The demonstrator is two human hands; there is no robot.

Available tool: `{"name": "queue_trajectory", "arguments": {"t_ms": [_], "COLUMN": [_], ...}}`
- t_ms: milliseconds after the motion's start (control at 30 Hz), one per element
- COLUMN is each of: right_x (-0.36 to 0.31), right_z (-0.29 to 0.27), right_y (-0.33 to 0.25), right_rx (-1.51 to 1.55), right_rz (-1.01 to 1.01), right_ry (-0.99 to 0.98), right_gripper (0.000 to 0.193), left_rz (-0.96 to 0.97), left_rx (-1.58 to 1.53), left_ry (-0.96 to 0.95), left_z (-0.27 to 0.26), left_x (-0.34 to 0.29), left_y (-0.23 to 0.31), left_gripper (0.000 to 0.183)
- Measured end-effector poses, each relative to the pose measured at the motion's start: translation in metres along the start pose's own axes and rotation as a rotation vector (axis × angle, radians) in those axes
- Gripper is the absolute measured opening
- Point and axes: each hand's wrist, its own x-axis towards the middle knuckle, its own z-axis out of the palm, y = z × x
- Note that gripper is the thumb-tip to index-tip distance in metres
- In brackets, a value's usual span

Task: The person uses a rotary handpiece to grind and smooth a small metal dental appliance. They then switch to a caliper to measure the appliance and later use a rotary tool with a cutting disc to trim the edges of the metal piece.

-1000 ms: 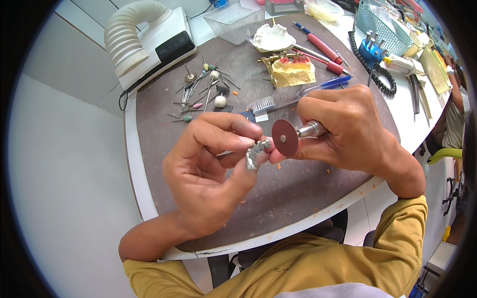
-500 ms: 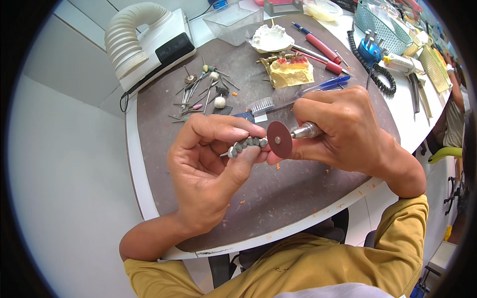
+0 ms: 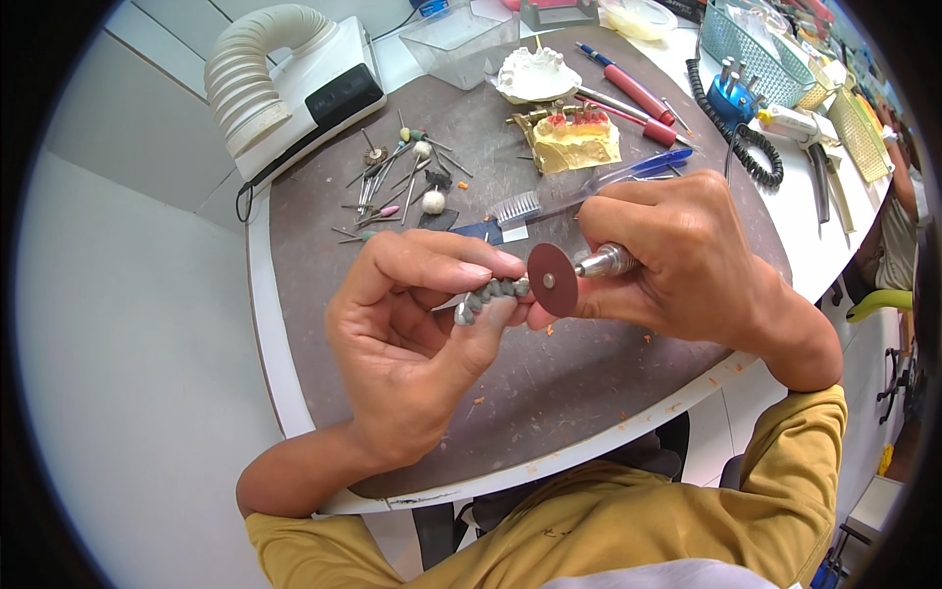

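Head view shows my left hand (image 3: 412, 339) pinching a small grey metal row of teeth (image 3: 488, 294) between thumb and forefinger, right beside my right hand (image 3: 687, 260), which grips the handpiece (image 3: 606, 261) with its red disc (image 3: 552, 280) touching the piece's end. I'd brace both hands together and press lightly. Compared with a second ago, the piece sits flatter, more level against the disc.

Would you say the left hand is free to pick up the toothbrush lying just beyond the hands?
Probably not as things stand: the left hand is pinching the grey metal tooth bridge against the cutting disc. The toothbrush lies close and uncovered, so only the occupied grip hinders it.
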Motion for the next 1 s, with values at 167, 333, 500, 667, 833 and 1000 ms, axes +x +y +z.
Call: {"name": "queue_trajectory", "arguments": {"t_ms": [167, 333, 500, 667, 833, 1000], "right_x": [0.0, 0.0, 0.0, 0.001, 0.001, 0.001], "right_z": [-0.001, 0.0, 0.0, 0.0, -0.002, -0.002], "right_y": [0.0, 0.001, 0.0, 0.001, -0.001, -0.001], "right_rx": [0.0, 0.007, 0.002, 0.001, 0.002, -0.007], "right_rz": [-0.006, 0.004, -0.005, 0.011, 0.034, 0.039], "right_ry": [-0.009, -0.006, -0.019, 0.012, 0.017, -0.001], "right_gripper": [0.048, 0.048, 0.048, 0.048, 0.049, 0.05], "left_rz": [0.011, 0.01, 0.014, -0.09, -0.383, -0.475], "left_rx": [0.004, 0.02, 0.042, -0.04, -0.22, -0.343], "left_ry": [-0.019, -0.02, -0.03, 0.035, 0.108, 0.134], "left_z": [0.0, -0.001, -0.002, 0.0, 0.009, 0.007], "left_x": [0.001, 0.0, 0.0, -0.001, 0.004, 0.004], "left_y": [0.0, 0.0, 0.001, 0.002, 0.013, 0.011], "left_gripper": [0.027, 0.028, 0.029, 0.024, 0.023, 0.024]}}
